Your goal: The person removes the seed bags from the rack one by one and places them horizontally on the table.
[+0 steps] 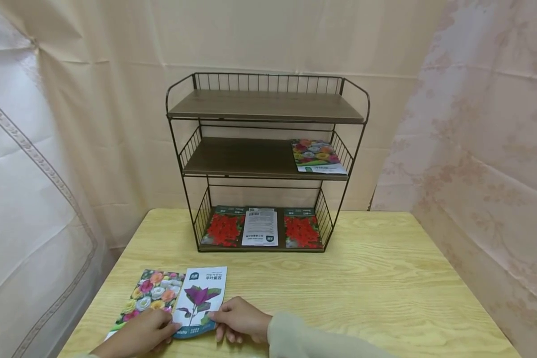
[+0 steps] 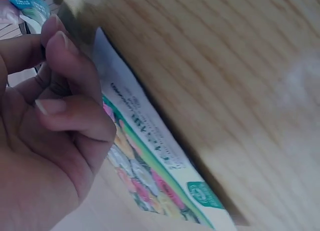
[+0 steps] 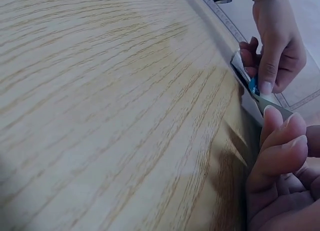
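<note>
- Pinching the purple packet (image 1: 199, 294) near both lower corners, between left fingers (image 1: 169, 330) and right fingers (image 1: 219, 316) — likely to buckle in the middle if squeezed inward.
- Could crease or tear at a corner if pulled too hard both ways.
- Might slip free on one side if lifted unevenly, with only a small bit of edge pinched, and drop flat on the bench (image 1: 376, 283).
- Could drag or crumple the floral packet (image 1: 154, 296), lying just beyond the left fingers and partly hidden — touching the purple one or not, cannot tell.
- Could knock the rack (image 1: 259, 105), well beyond the right fingers, if swung forward carelessly.
</note>
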